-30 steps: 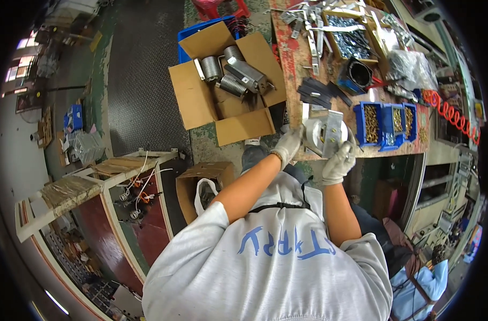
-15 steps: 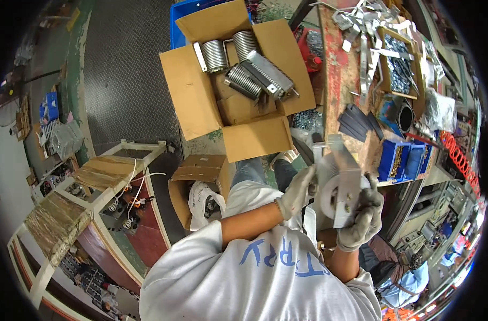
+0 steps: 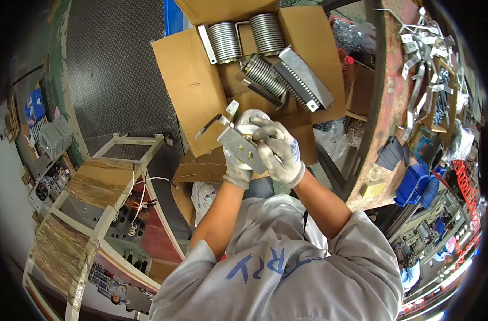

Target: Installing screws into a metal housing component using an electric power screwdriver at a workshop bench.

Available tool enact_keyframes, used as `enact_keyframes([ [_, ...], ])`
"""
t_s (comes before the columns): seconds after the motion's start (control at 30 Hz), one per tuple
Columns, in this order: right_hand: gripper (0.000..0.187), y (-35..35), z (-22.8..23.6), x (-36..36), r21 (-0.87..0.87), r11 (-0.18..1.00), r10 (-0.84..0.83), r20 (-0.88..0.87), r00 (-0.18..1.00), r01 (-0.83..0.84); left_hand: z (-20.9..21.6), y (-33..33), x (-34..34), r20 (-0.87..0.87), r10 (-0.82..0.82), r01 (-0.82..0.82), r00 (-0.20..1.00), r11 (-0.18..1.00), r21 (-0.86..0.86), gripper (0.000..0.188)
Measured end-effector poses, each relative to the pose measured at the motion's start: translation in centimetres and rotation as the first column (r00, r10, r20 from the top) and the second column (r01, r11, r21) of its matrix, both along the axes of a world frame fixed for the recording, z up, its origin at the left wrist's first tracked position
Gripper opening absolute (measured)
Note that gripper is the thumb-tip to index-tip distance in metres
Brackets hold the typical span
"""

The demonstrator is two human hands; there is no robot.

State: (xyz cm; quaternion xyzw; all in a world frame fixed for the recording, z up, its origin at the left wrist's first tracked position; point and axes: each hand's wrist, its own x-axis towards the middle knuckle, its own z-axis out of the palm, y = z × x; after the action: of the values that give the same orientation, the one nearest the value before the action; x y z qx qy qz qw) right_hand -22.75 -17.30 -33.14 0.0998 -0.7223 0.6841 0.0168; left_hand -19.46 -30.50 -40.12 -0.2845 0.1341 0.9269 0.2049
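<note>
Both my hands wear pale grey work gloves and are in front of me, over the near flap of a cardboard box [image 3: 193, 85]. Between them is a metal part with a flat plate [image 3: 244, 151], tilted, with brass-coloured fittings on its face and a bent bracket at its upper left. My left hand [image 3: 234, 170] supports it from behind and below, its fingers mostly hidden by the plate. My right hand [image 3: 280, 152] closes on the right side with bent fingers. Inside the box lie several ribbed metal coils [image 3: 224, 43], one beside a long toothed bracket [image 3: 306, 80].
A scuffed workbench [image 3: 368, 155] on the right bears loose metal brackets [image 3: 415, 80], black strips [image 3: 392, 154], a yellow block [image 3: 372, 188] and blue bins [image 3: 412, 184]. At left stands a pale frame rack [image 3: 102, 214]. Another open carton is below the box.
My hands and the metal part have moved from beside the workbench leftward to the box's near side. The part's plate has turned from nearly upright to slanted.
</note>
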Motion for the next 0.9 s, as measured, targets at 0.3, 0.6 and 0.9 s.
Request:
enact_keyframes([
  [0.3,0.014,1.7,-7.6,-1.3,-0.131,0.990,-0.027,0.121,0.992,0.043,-5.6,-1.9,0.5,0.438,0.030,0.133,0.899,0.932,-0.336,0.043],
  [0.6,0.019,0.1,-7.9,0.3,-0.097,0.992,-0.085,-0.029,0.996,0.082,-7.6,-2.1,3.7,0.116,-0.198,0.223,0.973,0.938,-0.266,0.042],
  [0.9,0.017,0.7,-7.8,1.7,-0.069,0.989,-0.130,0.065,0.989,0.134,-1.1,-2.2,4.7,0.336,-0.195,0.387,0.921,0.547,-0.742,0.047],
])
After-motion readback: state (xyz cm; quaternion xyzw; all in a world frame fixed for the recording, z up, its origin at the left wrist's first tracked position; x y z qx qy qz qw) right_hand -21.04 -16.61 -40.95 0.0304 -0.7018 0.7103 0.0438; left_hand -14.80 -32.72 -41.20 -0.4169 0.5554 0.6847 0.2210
